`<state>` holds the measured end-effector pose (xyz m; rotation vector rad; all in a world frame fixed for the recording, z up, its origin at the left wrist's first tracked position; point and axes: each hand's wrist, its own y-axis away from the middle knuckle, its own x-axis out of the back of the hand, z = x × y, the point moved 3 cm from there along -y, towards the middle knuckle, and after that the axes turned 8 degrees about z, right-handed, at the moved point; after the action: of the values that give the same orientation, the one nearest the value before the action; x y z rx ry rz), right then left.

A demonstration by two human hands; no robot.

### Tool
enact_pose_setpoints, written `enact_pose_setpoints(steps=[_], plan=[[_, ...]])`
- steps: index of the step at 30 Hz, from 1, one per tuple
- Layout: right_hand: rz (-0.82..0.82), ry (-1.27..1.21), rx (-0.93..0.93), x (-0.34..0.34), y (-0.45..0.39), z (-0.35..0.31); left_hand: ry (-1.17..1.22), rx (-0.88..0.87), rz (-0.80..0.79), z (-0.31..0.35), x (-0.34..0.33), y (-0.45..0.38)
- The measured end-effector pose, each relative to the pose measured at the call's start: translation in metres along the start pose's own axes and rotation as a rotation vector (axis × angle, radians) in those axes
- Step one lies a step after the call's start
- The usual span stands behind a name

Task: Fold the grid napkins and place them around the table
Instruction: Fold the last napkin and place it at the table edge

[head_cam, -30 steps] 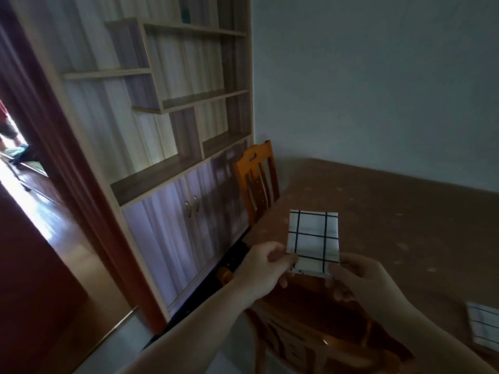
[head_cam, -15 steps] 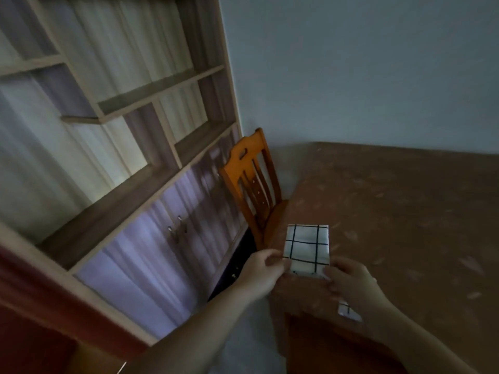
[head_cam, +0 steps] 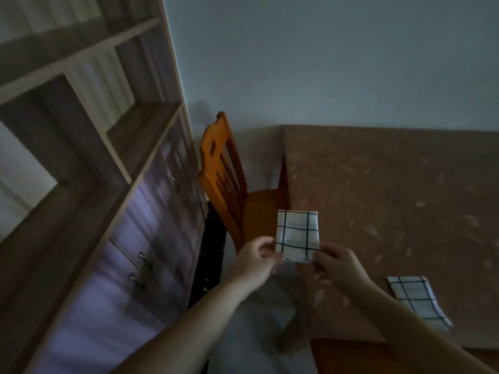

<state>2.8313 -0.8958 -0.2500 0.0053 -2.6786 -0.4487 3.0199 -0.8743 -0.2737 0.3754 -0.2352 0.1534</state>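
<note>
Risk, as judged from this moment: the folded grid napkin is held in the air over the near-left corner of the bench, gripped only along its near edge. The far part stands free, so a loose grip could let the layers slip and the fold open before it is set down. It also sits right above the bench's left edge, beside the wooden chair — laid down there it could overhang and slide off toward the floor. The light is dim and the cloth soft, so squaring it to the edge may be imprecise.

Left hand: fingers curled, thumb and fingertips pinching the napkin's near-left corner. Right hand: fingers curled likewise, pinching the near-right corner; how many layers each pinch catches cannot be told.

A second folded napkin lies flat on the bench near its near edge, right of the hands and well apart from the held one — one place looks set, this one not yet. A shelf unit stands at left.
</note>
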Motion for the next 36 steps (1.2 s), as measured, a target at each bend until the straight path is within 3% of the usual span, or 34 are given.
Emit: enact_pose_setpoints(steps=[11,20,29,36], plan=[[0.303,0.008,-0.111,-0.001,-0.047,0.028,-0.134,-0.024,-0.179,-0.013,-0.043,-0.075],[0.291,0.093,-0.142,0.013,-0.171,0.032,-0.297,0.016,-0.067,0.007,-0.095,-0.183],[0.321,0.177,-0.159,0.013,-0.281,0.035,-0.451,-0.311,-0.046,0.024,-0.125,-0.269],[0.34,0.142,-0.194,0.01,-0.307,0.036,-0.523,-0.372,-0.105,0.018,-0.126,-0.306]])
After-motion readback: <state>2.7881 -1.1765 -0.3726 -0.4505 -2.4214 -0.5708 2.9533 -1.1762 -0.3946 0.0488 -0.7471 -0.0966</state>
